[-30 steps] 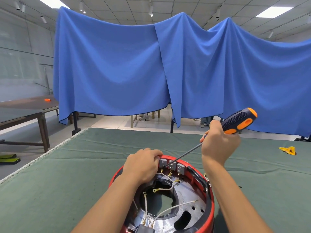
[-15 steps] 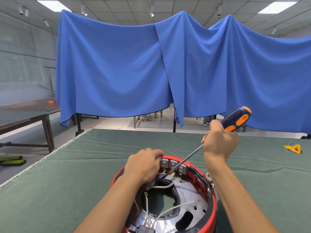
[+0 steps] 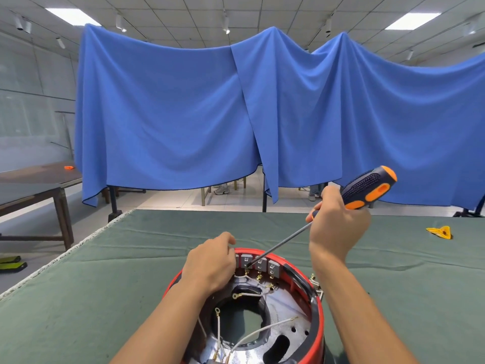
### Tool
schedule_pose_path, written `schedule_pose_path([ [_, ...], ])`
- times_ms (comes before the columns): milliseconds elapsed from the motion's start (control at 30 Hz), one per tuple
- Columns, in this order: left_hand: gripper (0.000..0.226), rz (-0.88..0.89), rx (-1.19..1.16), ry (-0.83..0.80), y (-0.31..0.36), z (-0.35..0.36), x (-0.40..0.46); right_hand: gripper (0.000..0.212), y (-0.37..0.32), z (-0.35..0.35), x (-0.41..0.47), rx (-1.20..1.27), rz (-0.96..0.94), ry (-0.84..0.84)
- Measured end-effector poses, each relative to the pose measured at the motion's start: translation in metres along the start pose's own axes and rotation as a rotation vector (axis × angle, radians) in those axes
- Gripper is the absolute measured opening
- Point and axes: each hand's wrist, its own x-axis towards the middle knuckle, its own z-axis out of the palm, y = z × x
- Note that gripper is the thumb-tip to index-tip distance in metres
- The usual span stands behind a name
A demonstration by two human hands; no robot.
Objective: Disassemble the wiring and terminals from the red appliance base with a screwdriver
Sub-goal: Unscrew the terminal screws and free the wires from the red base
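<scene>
The red appliance base [image 3: 319,311] lies open side up on the green table cloth, close to me. Its metal inside shows several white wires [image 3: 252,294] with ring ends and a row of grey terminal blocks [image 3: 262,265] at the far rim. My left hand [image 3: 210,264] grips the far left rim beside the blocks, fingers curled over it. My right hand [image 3: 337,227] holds the black and orange screwdriver [image 3: 367,189] by its handle. The shaft slants down to the left, and its tip sits at the second terminal block.
The green cloth table [image 3: 105,285] spreads wide around the base. A small yellow object [image 3: 441,231] lies at the right. Several loose screws [image 3: 316,283] sit by the base's right rim. A blue curtain [image 3: 236,114] hangs behind; a wooden table [image 3: 34,185] stands at left.
The screwdriver tip dipped lower among the wires half a second ago and is back up at the terminal blocks. The white wires near the blocks have shifted a little. My left hand stays on the rim.
</scene>
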Motion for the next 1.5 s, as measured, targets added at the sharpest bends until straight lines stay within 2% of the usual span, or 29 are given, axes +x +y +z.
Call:
schedule_pose_path([
  [100, 0.023, -0.008, -0.023, 0.023, 0.000, -0.003, -0.001, 0.019, -0.002, -0.001, -0.007, -0.022, -0.003, -0.046],
  [267, 0.030, 0.020, -0.039, 0.028, 0.002, -0.005, -0.004, 0.020, -0.001, -0.004, -0.019, -0.041, -0.003, -0.095],
  [433, 0.040, 0.027, 0.111, -0.087, 0.006, -0.019, -0.007, 0.021, 0.001, -0.008, -0.020, -0.070, 0.026, -0.095],
  [500, 0.047, -0.040, 0.190, -0.122, 0.009, -0.026, -0.009, 0.021, 0.001, -0.009, -0.018, -0.090, 0.042, -0.096],
  [600, 0.044, -0.193, 0.176, -0.136, 0.012, -0.025, -0.020, 0.023, 0.002, -0.009, -0.016, -0.156, 0.058, -0.129],
  [767, 0.049, -0.187, 0.300, -0.100, 0.014, -0.013, -0.033, 0.023, 0.004, -0.014, -0.020, -0.261, 0.058, -0.195],
  [1033, 0.058, 0.028, 0.135, -0.168, 0.009, -0.017, -0.023, 0.028, 0.002, -0.025, -0.017, -0.329, -0.067, -0.344],
  [1167, 0.056, -0.004, -0.056, -0.274, 0.008, -0.025, -0.010, 0.040, -0.007, -0.029, -0.016, -0.586, -0.231, -0.364],
  [1233, 0.043, -0.009, -0.049, -0.217, 0.010, -0.019, -0.009, 0.043, -0.011, -0.029, -0.018, -0.696, -0.322, -0.369],
  [1300, 0.032, 0.017, 0.048, -0.079, 0.012, -0.010, -0.013, 0.044, -0.015, -0.028, -0.018, -0.732, -0.318, -0.412],
  [1400, 0.029, 0.026, 0.054, 0.028, 0.010, -0.005, -0.017, 0.039, -0.016, -0.026, -0.015, -0.639, -0.256, -0.502],
  [1500, 0.031, 0.034, 0.077, 0.010, 0.007, -0.005, -0.016, 0.036, -0.015, -0.026, -0.015, -0.499, -0.236, -0.486],
])
